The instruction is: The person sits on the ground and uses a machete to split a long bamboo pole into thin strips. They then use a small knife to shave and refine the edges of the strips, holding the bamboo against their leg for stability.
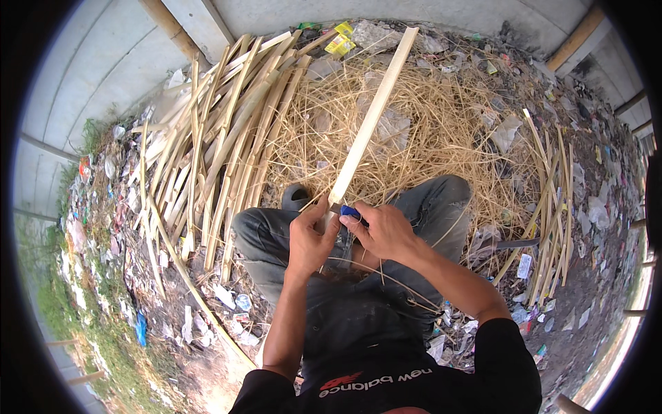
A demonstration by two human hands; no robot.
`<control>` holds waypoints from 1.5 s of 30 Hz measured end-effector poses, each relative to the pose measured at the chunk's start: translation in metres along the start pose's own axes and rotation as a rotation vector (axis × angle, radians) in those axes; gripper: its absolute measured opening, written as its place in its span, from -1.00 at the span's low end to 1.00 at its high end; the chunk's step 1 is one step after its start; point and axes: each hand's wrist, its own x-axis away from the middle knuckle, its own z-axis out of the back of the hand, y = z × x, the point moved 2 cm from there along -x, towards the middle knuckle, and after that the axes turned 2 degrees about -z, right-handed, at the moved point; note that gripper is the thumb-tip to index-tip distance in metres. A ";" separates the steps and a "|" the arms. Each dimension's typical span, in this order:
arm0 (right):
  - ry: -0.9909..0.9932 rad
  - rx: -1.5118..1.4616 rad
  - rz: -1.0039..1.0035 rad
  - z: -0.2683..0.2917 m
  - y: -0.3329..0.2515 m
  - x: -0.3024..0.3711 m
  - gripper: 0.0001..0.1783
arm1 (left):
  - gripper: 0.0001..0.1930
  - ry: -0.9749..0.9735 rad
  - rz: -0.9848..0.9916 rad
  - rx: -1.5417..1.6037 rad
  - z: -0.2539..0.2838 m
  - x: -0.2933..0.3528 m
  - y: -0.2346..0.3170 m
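A long, pale split bamboo strip [376, 114] runs from my lap up and away to the right, its far end above the straw. My left hand [314, 236] is closed around its near end. My right hand [383, 231] is closed on a small knife with a blue handle [349, 210], held against the strip beside my left thumb. A short dark blade edge shows at the strip; the rest of the knife is hidden by my fingers. Both hands are close together over my crossed legs [427, 207].
A large heap of bamboo strips [234, 138] lies at the left, and a smaller bundle [549, 214] at the right. Thin shavings [441, 131] cover the ground ahead. A dark flat blade [510, 244] lies beside my right knee. Litter is scattered around; a grey wall [303, 15] stands behind.
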 end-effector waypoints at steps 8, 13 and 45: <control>0.096 0.084 -0.074 0.003 0.034 -0.020 -0.43 | -0.53 -0.073 0.027 -0.205 0.010 0.007 0.018; 0.324 0.036 -0.306 0.089 0.094 -0.042 -0.40 | -0.57 -0.108 0.016 -0.029 0.009 0.062 0.013; 0.989 0.064 -0.589 0.253 0.289 -0.027 -0.16 | -0.58 -0.375 0.313 0.348 0.070 0.131 -0.025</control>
